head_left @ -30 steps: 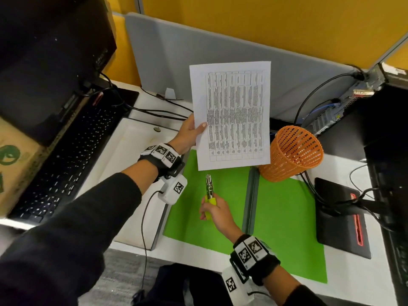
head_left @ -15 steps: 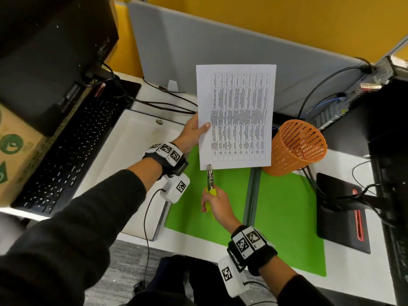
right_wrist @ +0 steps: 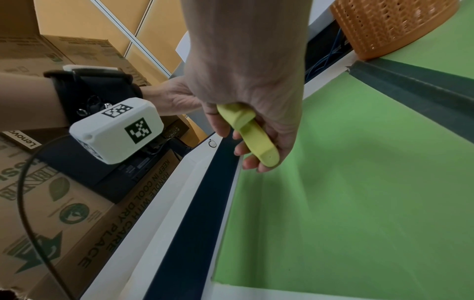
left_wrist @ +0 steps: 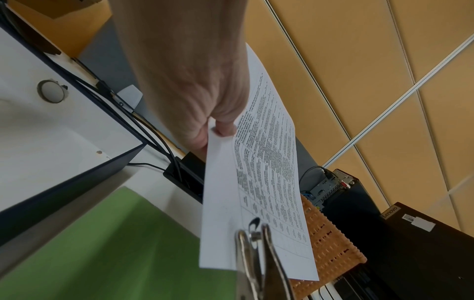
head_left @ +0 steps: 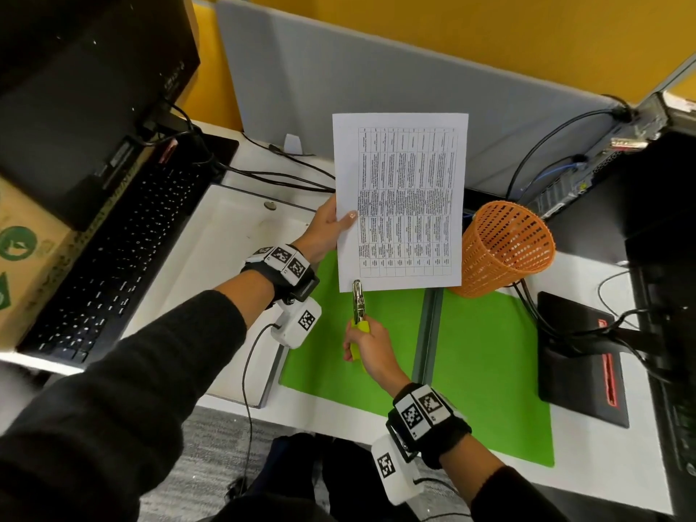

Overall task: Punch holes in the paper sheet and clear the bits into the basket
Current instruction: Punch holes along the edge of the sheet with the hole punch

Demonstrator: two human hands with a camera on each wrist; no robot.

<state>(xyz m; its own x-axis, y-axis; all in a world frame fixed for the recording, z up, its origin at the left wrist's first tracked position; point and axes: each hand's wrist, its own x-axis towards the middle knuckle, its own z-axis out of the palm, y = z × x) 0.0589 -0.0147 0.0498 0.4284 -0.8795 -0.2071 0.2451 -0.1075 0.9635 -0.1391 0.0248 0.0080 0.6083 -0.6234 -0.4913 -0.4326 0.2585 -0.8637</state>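
Note:
My left hand (head_left: 331, 227) pinches the left edge of a printed paper sheet (head_left: 401, 205), held upright above the desk; in the left wrist view the thumb and fingers (left_wrist: 220, 127) clamp that sheet (left_wrist: 259, 182). My right hand (head_left: 367, 346) grips the yellow handles (right_wrist: 250, 132) of a metal hole punch (head_left: 357, 299). The punch's metal head (left_wrist: 254, 235) sits over the sheet's bottom edge near its left corner. An orange mesh basket (head_left: 504, 246) stands just right of the sheet, leaning a little to the right.
Two green mats (head_left: 489, 371) cover the desk under my hands, split by a grey strip (head_left: 427, 333). A black keyboard (head_left: 109, 265) and monitor lie left; a cardboard box (head_left: 22, 250) is far left. Cables and a computer tower (head_left: 587, 175) sit back right, a black pad (head_left: 580, 359) right.
The right hand has raised the punch until its head meets the sheet's bottom edge. The left hand has kept the sheet upright, shifted slightly right.

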